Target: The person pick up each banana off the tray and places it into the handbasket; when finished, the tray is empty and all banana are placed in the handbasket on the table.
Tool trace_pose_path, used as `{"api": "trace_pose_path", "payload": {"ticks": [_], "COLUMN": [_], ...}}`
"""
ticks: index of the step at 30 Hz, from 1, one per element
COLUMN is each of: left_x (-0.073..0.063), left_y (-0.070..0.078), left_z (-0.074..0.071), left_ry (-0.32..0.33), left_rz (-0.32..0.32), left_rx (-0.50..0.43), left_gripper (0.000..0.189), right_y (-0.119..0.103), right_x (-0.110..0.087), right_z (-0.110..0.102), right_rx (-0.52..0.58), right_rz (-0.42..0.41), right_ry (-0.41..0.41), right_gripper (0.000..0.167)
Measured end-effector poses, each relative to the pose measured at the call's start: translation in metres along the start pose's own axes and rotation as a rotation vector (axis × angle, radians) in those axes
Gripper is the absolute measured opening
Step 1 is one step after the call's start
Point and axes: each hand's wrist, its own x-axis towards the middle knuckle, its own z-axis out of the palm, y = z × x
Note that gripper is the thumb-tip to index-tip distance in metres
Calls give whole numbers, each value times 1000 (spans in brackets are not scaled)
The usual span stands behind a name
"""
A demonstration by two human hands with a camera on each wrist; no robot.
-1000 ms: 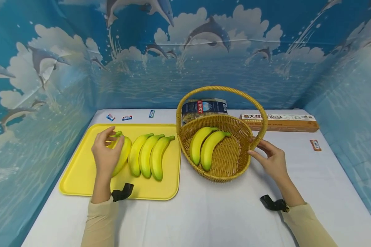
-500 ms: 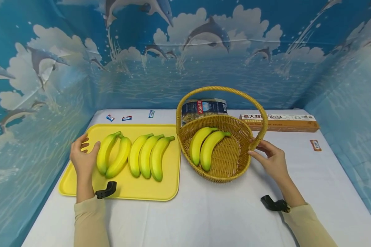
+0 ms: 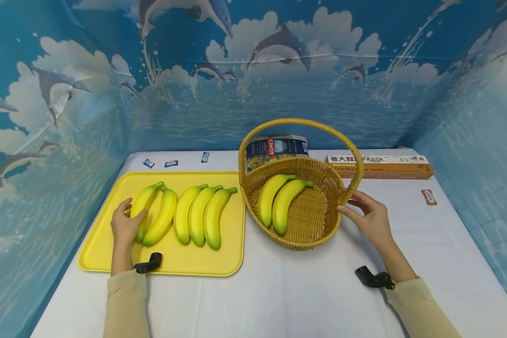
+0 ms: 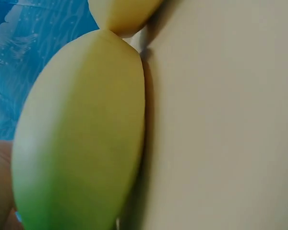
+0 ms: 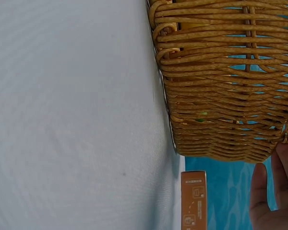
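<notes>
Several yellow bananas with green tips lie on a yellow tray (image 3: 110, 260). My left hand (image 3: 126, 225) grips the leftmost banana (image 3: 145, 199), its thumb crossing the fruit and its fingers on the far left side. Close up in the left wrist view, that banana (image 4: 81, 134) fills much of the picture, with part of the hand (image 4: 0, 184) at the left edge. My right hand (image 3: 369, 218) pinches the right rim of a wicker basket (image 3: 308, 216), near the foot of its handle. Inside the basket lie two bananas (image 3: 285, 206), side by side.
Behind the basket stands a bag of pasta (image 3: 276, 148). A long pasta box (image 3: 380, 167) lies at the back right, with a small wrapped packet (image 3: 428, 197) in front of it. Several small packets (image 3: 171, 163) lie behind the tray on the white tabletop (image 3: 257, 300).
My left hand moved left over the bananas to the tray's left side, then came back right onto the leftmost banana. The right hand stays on the basket rim.
</notes>
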Motion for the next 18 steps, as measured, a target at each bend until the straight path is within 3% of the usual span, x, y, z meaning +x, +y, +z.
{"api": "trace_pose_path", "payload": {"ticks": [8, 13, 18], "left_x": [2, -2, -7], "left_y": [-5, 0, 16], "left_z": [3, 2, -1], "left_ry": [-11, 47, 108], "left_rz": [-61, -101, -116], "left_rx": [-17, -27, -53], "left_gripper": [62, 60, 59], "right_y": [1, 1, 2], "right_x": [-1, -1, -1], "right_z": [-2, -2, -1], "right_rx": [-14, 4, 14], "right_rz": [5, -14, -25], "right_ry": [4, 3, -3], "right_gripper": [45, 46, 46]}}
